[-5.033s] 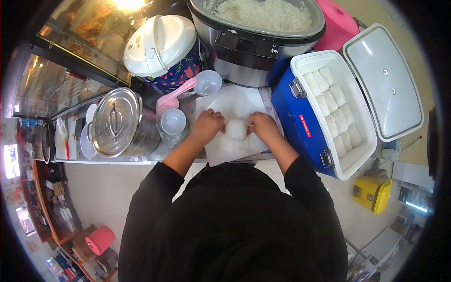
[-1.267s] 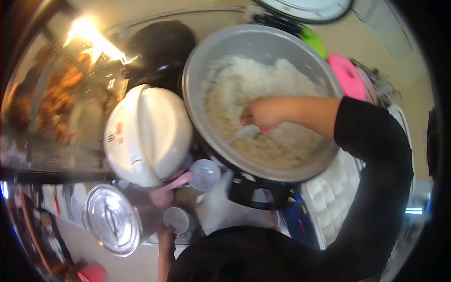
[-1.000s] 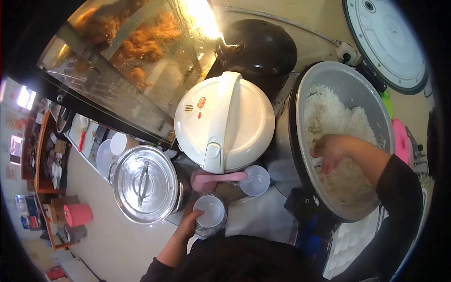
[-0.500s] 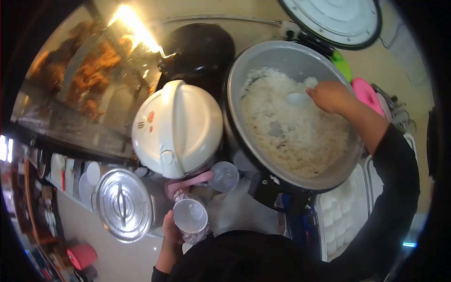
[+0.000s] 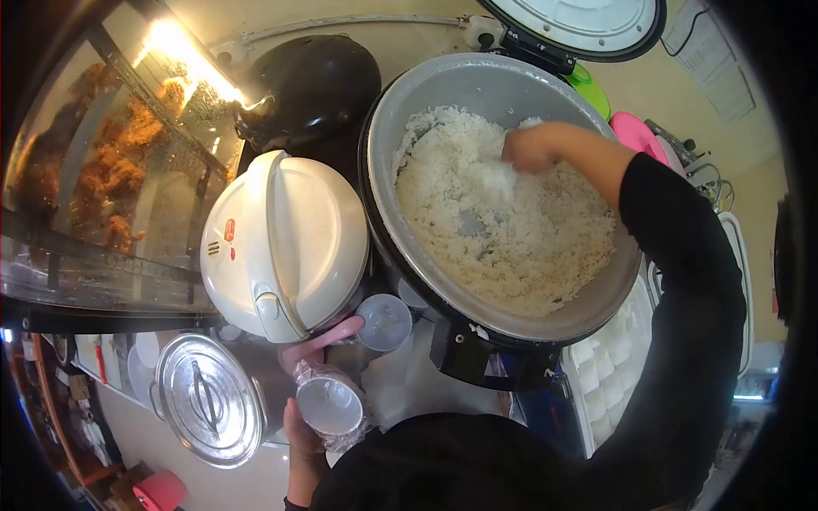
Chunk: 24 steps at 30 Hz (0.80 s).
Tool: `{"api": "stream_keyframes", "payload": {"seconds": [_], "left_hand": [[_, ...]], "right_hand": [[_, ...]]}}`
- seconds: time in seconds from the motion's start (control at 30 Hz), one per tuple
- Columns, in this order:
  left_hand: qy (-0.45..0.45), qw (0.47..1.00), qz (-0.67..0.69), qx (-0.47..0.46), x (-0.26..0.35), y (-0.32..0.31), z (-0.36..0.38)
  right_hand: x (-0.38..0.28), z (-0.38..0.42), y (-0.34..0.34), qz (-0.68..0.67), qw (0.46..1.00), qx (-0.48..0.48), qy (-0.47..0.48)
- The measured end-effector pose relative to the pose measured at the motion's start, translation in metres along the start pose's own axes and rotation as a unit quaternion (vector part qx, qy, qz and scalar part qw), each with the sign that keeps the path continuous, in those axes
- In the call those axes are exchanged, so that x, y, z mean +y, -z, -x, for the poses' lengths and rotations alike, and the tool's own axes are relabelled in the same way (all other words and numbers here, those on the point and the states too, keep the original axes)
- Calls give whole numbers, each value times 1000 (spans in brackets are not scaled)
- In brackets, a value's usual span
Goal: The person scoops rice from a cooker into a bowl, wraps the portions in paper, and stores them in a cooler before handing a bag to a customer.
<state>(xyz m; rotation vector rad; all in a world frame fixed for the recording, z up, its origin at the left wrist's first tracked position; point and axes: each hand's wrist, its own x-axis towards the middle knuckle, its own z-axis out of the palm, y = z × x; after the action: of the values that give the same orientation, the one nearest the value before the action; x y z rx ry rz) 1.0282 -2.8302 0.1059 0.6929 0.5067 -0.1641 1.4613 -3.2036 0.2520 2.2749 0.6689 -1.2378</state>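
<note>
My right hand [image 5: 532,146] reaches into the large open rice cooker [image 5: 588,322], closed around a white rice paddle [image 5: 494,179] that is smeared by motion. The paddle is against the cooked rice [image 5: 537,264], loose and white, with a bare patch of the pot's bottom showing near the middle. Low in the view, my left hand [image 5: 302,430] grips a small whitish cup [image 5: 331,405] with crinkled clear plastic film around it. The cup's mouth faces up toward me, and I see no rice in it. Part of the left hand is hidden behind the cup.
A closed white rice cooker [image 5: 319,234] stands left of the open one, near a clear plastic cup [image 5: 383,322] and a pink handle [image 5: 328,338]. Farther left are a lidded metal pot [image 5: 209,400] and a glass case with fried food [image 5: 119,175]. An egg tray [image 5: 609,366] lies right.
My right hand and the paddle have moved left within the rice, and the paddle now blurs. The cup in my left hand is tilted slightly more. The whole view has shifted.
</note>
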Motion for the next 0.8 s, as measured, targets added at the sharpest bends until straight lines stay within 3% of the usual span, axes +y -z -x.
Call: {"api": "stream_keyframes", "payload": {"seconds": [0.07, 0.13, 0.23, 0.3, 0.4, 0.5, 0.6, 0.8], "left_hand": [[-6, 1000, 17, -21, 1, 6, 0], [-26, 999, -37, -10, 10, -7, 2], [-27, 997, -72, -4, 19, -24, 3], [-35, 996, -83, 13, 19, -23, 4], [-22, 999, -38, 16, 15, -30, -1], [-41, 991, -114, 52, 10, -10, -5], [1, 999, -35, -4, 12, -14, -4], [-38, 994, -93, -38, 27, -52, 4]], "right_hand": [[-24, -32, -42, -4, 990, -12, 143], [-90, 18, -35, -45, 996, 62, 42], [-86, 49, 3, 84, 995, 50, 13], [-83, 77, 37, 101, 992, 63, -51], [-57, 71, 38, 142, 947, 257, -129], [-55, 46, 21, 124, 939, 284, -148], [-55, 41, 20, 118, 959, 240, -90], [-74, 25, 24, 80, 982, 168, -33]]}}
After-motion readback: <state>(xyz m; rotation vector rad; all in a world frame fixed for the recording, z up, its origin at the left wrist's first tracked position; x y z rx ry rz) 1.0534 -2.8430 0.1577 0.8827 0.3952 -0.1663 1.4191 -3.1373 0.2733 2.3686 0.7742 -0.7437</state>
